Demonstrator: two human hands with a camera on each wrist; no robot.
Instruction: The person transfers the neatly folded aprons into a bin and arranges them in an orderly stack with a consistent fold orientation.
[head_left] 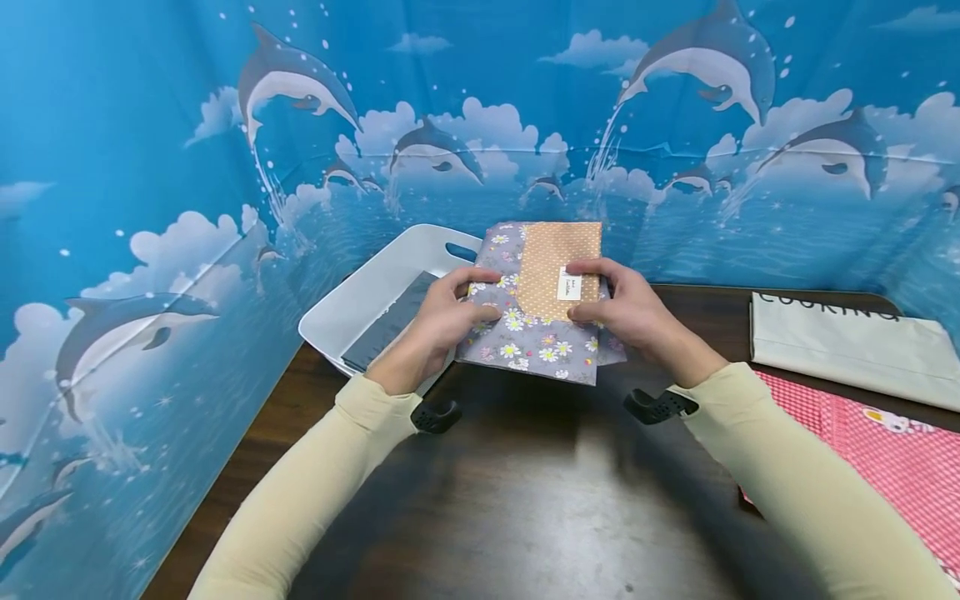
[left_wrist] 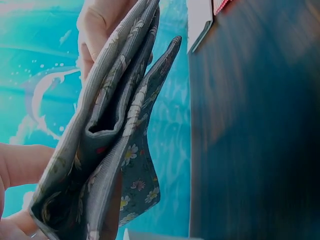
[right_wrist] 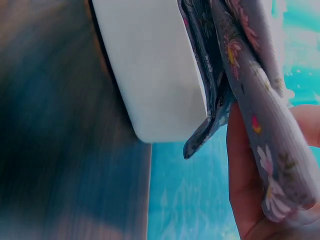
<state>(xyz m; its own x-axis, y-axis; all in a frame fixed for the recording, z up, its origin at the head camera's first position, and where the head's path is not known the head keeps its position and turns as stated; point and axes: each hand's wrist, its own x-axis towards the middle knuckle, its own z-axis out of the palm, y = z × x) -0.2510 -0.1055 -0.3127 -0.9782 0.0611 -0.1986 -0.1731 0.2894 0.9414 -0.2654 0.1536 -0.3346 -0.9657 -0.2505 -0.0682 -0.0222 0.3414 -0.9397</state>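
Both hands hold up a folded grey apron (head_left: 495, 343) with a daisy print, above the table in the head view. A tan dotted pocket (head_left: 542, 275) with a small white label (head_left: 569, 285) faces me. My left hand (head_left: 435, 321) grips the left edge. On the opposite side my right hand (head_left: 632, 307) pinches the edge by the label, thumb and a finger on the front. Several stacked layers of the apron (left_wrist: 85, 135) show edge-on in the left wrist view. A rolled fold of it (right_wrist: 262, 110) lies against the right hand in the right wrist view.
Behind and left stands a white basket (head_left: 352, 304) with a dark grey folded cloth (head_left: 390, 321) inside. A cream folded cloth printed COOKING (head_left: 847, 342) and a red checked cloth (head_left: 855, 450) lie right on the dark table (head_left: 540, 500). A dolphin-print curtain (head_left: 487, 75) hangs behind.
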